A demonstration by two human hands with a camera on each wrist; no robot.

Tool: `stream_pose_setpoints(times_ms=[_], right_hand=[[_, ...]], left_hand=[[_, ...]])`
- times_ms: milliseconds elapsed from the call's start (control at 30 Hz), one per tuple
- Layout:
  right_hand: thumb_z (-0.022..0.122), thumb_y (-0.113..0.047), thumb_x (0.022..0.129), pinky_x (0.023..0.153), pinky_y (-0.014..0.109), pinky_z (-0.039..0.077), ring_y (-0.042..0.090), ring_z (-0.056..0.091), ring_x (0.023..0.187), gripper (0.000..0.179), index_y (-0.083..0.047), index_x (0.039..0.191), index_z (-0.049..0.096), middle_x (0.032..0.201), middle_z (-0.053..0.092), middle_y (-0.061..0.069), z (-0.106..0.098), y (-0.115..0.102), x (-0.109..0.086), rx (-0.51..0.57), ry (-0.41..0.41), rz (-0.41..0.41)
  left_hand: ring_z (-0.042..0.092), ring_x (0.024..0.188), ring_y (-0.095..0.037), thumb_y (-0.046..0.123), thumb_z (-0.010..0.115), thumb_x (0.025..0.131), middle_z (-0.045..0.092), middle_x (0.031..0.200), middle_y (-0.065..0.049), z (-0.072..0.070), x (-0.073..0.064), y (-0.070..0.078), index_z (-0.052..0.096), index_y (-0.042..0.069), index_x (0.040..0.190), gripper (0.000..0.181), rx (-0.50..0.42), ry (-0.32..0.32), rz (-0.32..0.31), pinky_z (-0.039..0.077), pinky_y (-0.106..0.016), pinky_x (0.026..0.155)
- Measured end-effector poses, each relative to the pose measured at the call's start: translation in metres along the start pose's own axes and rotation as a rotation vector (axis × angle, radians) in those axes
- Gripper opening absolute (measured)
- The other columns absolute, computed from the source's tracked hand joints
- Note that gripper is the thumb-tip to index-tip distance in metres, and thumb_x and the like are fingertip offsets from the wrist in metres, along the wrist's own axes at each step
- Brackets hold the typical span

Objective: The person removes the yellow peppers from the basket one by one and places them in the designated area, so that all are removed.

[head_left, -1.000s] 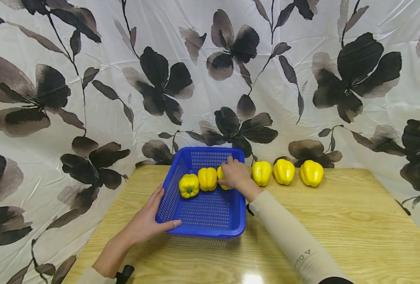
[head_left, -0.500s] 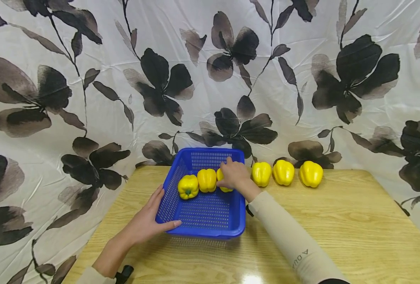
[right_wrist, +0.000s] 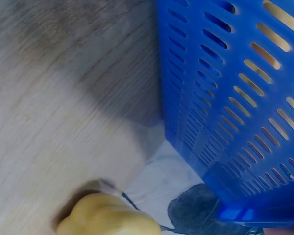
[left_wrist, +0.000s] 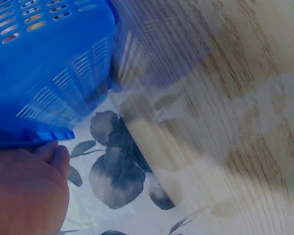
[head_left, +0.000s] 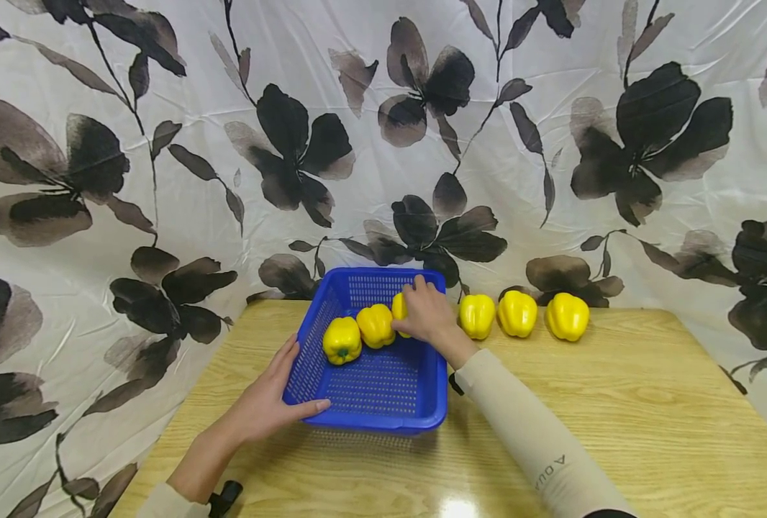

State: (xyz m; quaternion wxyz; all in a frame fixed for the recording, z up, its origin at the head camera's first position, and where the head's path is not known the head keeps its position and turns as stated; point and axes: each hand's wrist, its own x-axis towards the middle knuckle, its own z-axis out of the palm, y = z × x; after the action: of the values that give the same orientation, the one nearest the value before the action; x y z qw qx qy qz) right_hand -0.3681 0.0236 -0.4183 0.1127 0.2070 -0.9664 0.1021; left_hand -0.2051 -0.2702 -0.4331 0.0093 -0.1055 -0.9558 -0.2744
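Observation:
A blue perforated plastic basket (head_left: 373, 392) stands on the table. My left hand (head_left: 263, 406) holds its left side, thumb over the near rim and fingers along the outer wall; in the left wrist view those fingertips meet the rim. My right hand (head_left: 427, 313) reaches over the right wall and grips a yellow bell pepper (head_left: 398, 308), mostly hidden behind it. Left of that pepper, two more lie inside: a middle bell pepper (head_left: 375, 326) and one with its green stem end (head_left: 342, 350) facing me. The right wrist view shows the basket's outer wall (right_wrist: 210, 83).
Right of the basket, three yellow bell peppers stand in a row: a near one (head_left: 477, 316), a middle one (head_left: 518, 314) and a far-right one (head_left: 568, 316). Behind the wooden table (head_left: 616, 403) hangs a white floral cloth (head_left: 357, 237).
The right hand has shifted slightly up and left in the head view with its pepper. The middle pepper in the basket has tilted and moved a little left. The left hand stays put.

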Motion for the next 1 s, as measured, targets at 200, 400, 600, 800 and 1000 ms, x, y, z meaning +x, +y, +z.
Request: stream_pose_setpoints(times_ms=[200,400,600,800,1000], right_hand=[[0.074,-0.048,0.081,0.08,0.043,0.056,0.031,0.058,0.1,0.067,-0.005,0.13,0.061,0.127,0.052,0.015,0.001,0.003,-0.001,0.12,0.071,0.048],[0.072,-0.044,0.08,0.083,0.043,0.056,0.031,0.06,0.1,0.072,-0.003,0.136,0.06,0.129,0.052,0.016,0.0,0.007,-0.002,0.29,0.146,0.074],[0.074,-0.043,0.08,0.082,0.042,0.056,0.029,0.061,0.098,0.072,-0.006,0.139,0.059,0.13,0.053,0.012,-0.001,0.012,-0.003,0.442,0.177,0.097],[0.08,-0.037,0.081,0.088,0.043,0.054,0.03,0.058,0.104,0.069,-0.003,0.137,0.06,0.128,0.054,0.014,0.0,0.019,-0.003,0.64,0.23,0.08],[0.08,-0.028,0.086,0.099,0.049,0.054,0.038,0.06,0.118,0.066,-0.002,0.142,0.056,0.134,0.054,0.017,-0.006,0.027,-0.007,0.848,0.195,0.078]], left_hand=[[0.021,0.152,-0.047,0.066,0.074,0.083,0.002,0.172,-0.011,0.0,0.0,0.0,0.008,0.008,0.165,0.121,0.01,-0.002,0.003,0.028,-0.071,0.113],[0.022,0.151,-0.047,0.065,0.075,0.083,0.003,0.172,-0.012,0.0,0.0,0.001,0.01,0.007,0.165,0.12,0.009,0.007,0.008,0.029,-0.072,0.112],[0.023,0.151,-0.047,0.065,0.075,0.083,0.004,0.172,-0.013,0.0,0.0,0.002,0.011,0.006,0.165,0.12,0.016,0.01,0.007,0.03,-0.071,0.112],[0.022,0.151,-0.047,0.065,0.074,0.083,0.004,0.172,-0.013,0.0,0.001,0.002,0.01,0.006,0.165,0.12,0.02,0.005,0.003,0.029,-0.071,0.113],[0.021,0.152,-0.047,0.067,0.074,0.082,0.004,0.172,-0.014,-0.001,0.001,0.002,0.01,0.005,0.164,0.12,0.025,0.007,0.004,0.028,-0.071,0.113]])
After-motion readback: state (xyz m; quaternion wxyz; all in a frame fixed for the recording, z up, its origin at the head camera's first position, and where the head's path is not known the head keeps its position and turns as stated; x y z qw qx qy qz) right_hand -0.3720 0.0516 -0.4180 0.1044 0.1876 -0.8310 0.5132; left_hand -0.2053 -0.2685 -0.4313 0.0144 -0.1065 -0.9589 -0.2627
